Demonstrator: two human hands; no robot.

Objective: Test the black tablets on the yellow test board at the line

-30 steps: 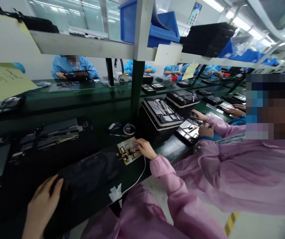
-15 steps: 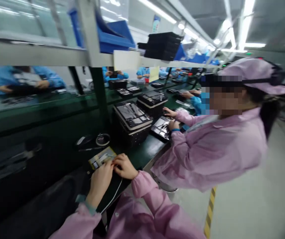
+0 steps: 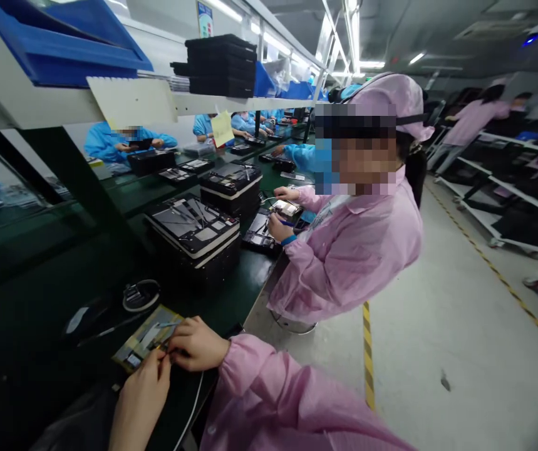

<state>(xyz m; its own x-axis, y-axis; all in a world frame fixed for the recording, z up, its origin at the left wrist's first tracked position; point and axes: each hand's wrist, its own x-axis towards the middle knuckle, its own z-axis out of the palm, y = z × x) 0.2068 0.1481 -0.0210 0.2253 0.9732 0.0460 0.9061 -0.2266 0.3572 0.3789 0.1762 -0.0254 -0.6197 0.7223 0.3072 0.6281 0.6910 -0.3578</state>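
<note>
A small yellowish circuit board [image 3: 144, 338] lies flat on the dark green bench [image 3: 231, 300] in front of me. My right hand [image 3: 198, 343] rests at its near right edge with the fingers curled in a pinch. My left hand [image 3: 141, 401] comes up from below, fingertips pinched together and meeting the right hand at the board's edge. What the fingers pinch is too small to make out. A white cable [image 3: 188, 413] runs under my right wrist toward the bench edge.
A tape roll [image 3: 141, 294] and a black pen [image 3: 109, 329] lie behind the board. Stacked black trays of devices [image 3: 193, 232] stand to the right. A co-worker in a pink coat [image 3: 348, 250] works at the adjoining spot. Others in blue sit across. Open floor lies right.
My left hand left the black case at the bench's left and joined my right hand at the board. My view swung right, bringing the co-worker and the aisle into sight.
</note>
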